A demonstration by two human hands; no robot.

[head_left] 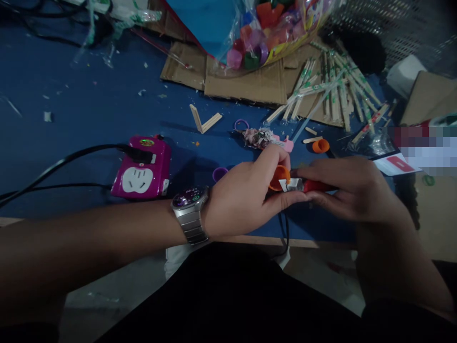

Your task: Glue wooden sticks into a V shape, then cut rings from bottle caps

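My left hand (246, 193), with a metal watch (190, 214) on its wrist, is closed around a small orange ring-shaped plastic piece (279, 175). My right hand (348, 188) grips a red-handled tool with a silver blade (303, 185), the blade touching the orange piece. Both hands meet just above the near edge of the blue table (82, 109). Right behind the hands lie a purple ring (219, 174) and a small frilly decorated piece (259, 138).
A magenta power strip (143, 167) with a black plug and cable sits to the left. Behind are two glued wooden sticks (204, 121), another orange ring (320, 146), a purple loop (242, 125), cardboard (250, 83), a bag of coloured rings (271, 28) and several wrapped chopsticks (332, 93).
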